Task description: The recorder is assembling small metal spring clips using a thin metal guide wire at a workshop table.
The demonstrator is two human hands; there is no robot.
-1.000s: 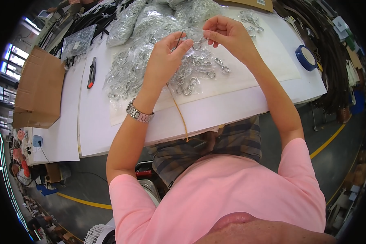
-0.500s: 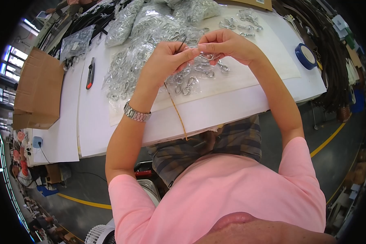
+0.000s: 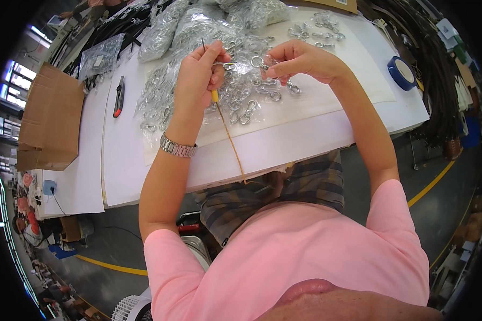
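My left hand (image 3: 194, 76) is closed around a slim tool with a yellow handle (image 3: 215, 96); its thin dark tip pokes out above my fingers. Most of the tool is hidden in my palm. A brownish-yellow cord (image 3: 230, 140) runs from it down to the table's front edge. Between the thumb and fingers of my right hand (image 3: 301, 60) is a metal snap hook (image 3: 258, 62), its round ring end pointing left. Clear plastic appears around the hook. Under both hands lies a pile of bagged snap hooks (image 3: 190, 88).
Full plastic bags (image 3: 198, 27) heap up at the back. A box cutter (image 3: 118, 99) and a cardboard box (image 3: 53, 117) are on the left. Loose hooks (image 3: 326, 35) lie at the back right, and a blue tape roll (image 3: 401, 74) rests near the right edge.
My hands have moved apart; the left went leftward and up, bringing the yellow handle into sight. The snap hook's ring now shows at my right fingertips.
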